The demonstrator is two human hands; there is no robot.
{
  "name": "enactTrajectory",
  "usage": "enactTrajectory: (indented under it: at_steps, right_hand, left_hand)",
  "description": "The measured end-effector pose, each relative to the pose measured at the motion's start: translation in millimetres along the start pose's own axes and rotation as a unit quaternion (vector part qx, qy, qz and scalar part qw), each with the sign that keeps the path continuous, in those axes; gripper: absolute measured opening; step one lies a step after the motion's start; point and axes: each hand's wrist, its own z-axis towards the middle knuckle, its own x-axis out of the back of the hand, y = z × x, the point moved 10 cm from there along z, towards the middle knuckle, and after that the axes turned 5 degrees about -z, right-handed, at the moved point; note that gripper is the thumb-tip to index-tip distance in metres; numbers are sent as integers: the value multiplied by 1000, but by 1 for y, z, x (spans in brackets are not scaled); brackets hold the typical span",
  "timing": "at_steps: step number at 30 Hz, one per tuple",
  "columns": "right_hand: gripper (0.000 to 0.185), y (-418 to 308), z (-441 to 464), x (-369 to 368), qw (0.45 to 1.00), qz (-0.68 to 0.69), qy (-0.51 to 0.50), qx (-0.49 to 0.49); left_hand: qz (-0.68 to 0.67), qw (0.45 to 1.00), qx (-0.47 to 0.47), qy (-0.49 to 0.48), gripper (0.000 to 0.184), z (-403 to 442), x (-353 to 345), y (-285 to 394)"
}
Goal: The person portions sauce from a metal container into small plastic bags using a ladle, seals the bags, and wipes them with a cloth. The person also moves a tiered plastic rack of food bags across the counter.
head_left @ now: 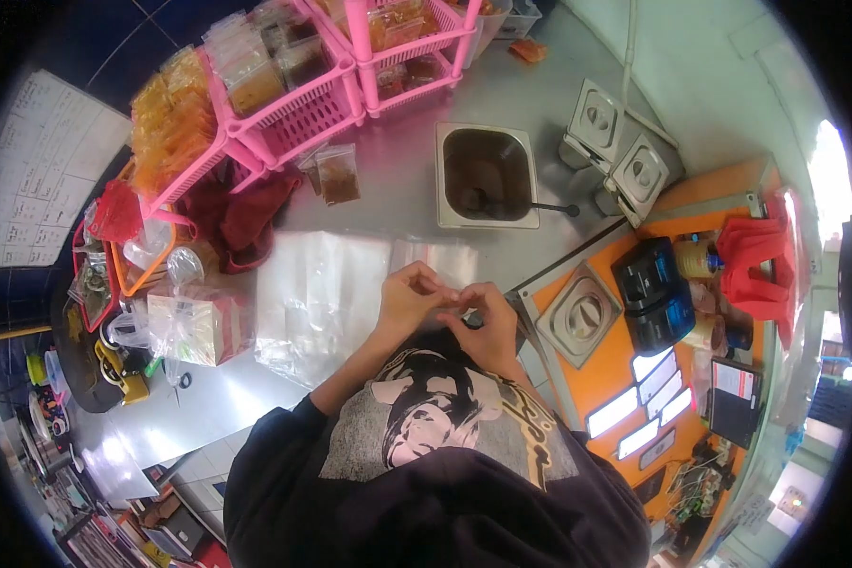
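My left hand (410, 301) and my right hand (488, 328) meet in front of my chest, fingertips pinched together. Whatever lies between the fingertips is too small or too hidden to make out. Just beyond them, small clear zip bags (452, 256) with a reddish edge line lie on the steel counter. A stack of larger clear plastic bags (324, 276) spreads out to the left of my left hand. Further off stands a square metal container (488, 208) of dark brown contents, with a ladle (557, 208) whose handle sticks out over the right rim.
Pink baskets (298, 128) of filled packets stand at the back left, near a filled small packet (338, 175) and a dark red cloth (246, 218). Lidded steel containers (637, 170) are right. The orange surface holds a steel lid (579, 315), black device (651, 293) and several phones (639, 402).
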Motion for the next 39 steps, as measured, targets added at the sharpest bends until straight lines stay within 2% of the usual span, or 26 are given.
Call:
enactTrajectory:
  at_steps: [2, 7, 10, 12, 13, 14, 16, 18, 21, 22, 24, 26, 30, 31, 32, 33, 35, 39]
  right_hand:
    - [35, -4, 3, 0, 1000, -19, -6, -3]
    - [32, 0, 7, -2, 995, -79, -56, -8]
    - [26, 16, 4, 0, 994, -3, -94, -62]
    - [20, 29, 3, 1, 981, 63, -124, -139]
    - [20, 31, 2, 3, 981, 63, -123, -139]
    - [20, 32, 3, 6, 984, 49, -115, -128]
    - [19, 32, 4, 9, 987, 35, -105, -118]
    - [18, 28, 7, 27, 987, -133, -30, -89]
    - [14, 24, 10, 37, 991, -116, 24, -60]
    - [14, 22, 9, 34, 991, -115, 26, -62]
    - [11, -2, 9, 14, 987, -157, -13, 41]
    - [13, 0, 4, 9, 981, -175, -23, 73]
    - [19, -11, 8, 8, 971, -181, -36, 154]
    - [19, -13, 11, 11, 971, -182, -35, 154]
    - [21, -3, 17, 16, 984, -145, -50, 86]
    - [22, 7, 20, 20, 992, -107, -65, 17]
    - [23, 11, 21, 23, 992, -101, -80, -10]
    - [28, 19, 17, 15, 986, -95, -131, -42]
  left_hand:
    - [64, 998, -1, -8, 20, 0, 2, -2]
    - [118, 992, 10, -49, 19, -7, -15, 9]
    - [139, 988, 7, -72, 17, -4, -12, -3]
    - [140, 987, 0, -83, 16, -3, -13, -5]
    - [99, 991, 2, -88, 18, -4, -18, -3]
    - [59, 994, 3, -93, 21, -4, -22, -1]
    - [94, 990, 8, -102, 17, -5, -26, -1]
    - [130, 985, 13, -112, 15, -7, -30, -5]
    - [168, 981, 11, -93, 16, -10, -31, -11]
    - [184, 980, -23, -66, 19, -10, -28, -4]
    - [200, 977, -57, -44, 23, -8, -27, 7]
    - [277, 955, -111, 5, 31, -9, -20, 30]
    - [351, 933, -74, -19, 42, -12, -32, 45]
    - [411, 891, -182, -69, 48, -18, -54, 69]
    - [463, 831, -286, -117, 55, -29, -75, 84]
    - [463, 831, -286, -118, 55, -29, -74, 85]
    - [521, 782, -277, -203, 67, -34, -86, 71]
    - [567, 743, -257, -247, 66, -26, -81, 49]
